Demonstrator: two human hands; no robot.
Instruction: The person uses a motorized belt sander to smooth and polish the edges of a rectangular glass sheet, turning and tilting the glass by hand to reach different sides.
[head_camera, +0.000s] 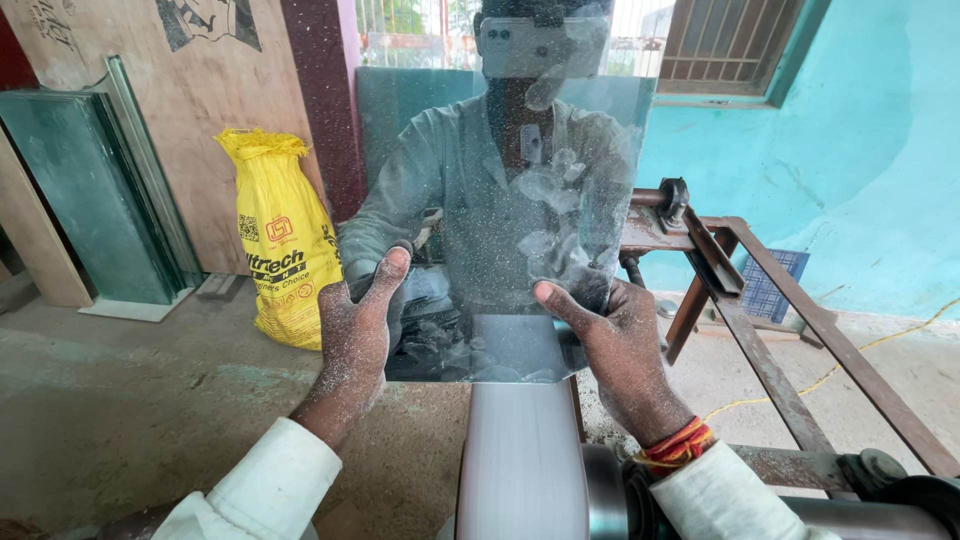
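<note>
While my left hand (355, 330) clamps one side edge and my right hand (618, 340) the other, the mirror pane (500, 220) stands upright, long axis vertical, reflective face toward me (dust-speckled all over). Its bottom edge rests on the sanding belt (520, 450); left of the belt, well apart, sits a yellow sack (285, 240).

One dusty rectangular mirror pane (500, 220) stands upright at the centre, and two dust-covered hands grip it: the left hand (358, 335) at 8 o'clock, the right hand (620, 345) at 4 o'clock. One grey sanding belt (520, 460) runs at 6 o'clock. One yellow woven sack (283, 240) stands at 9 o'clock, one stack of greenish glass sheets (90, 195) at 10 o'clock, and one rusty metal frame (770, 370) at 3 o'clock.
</note>
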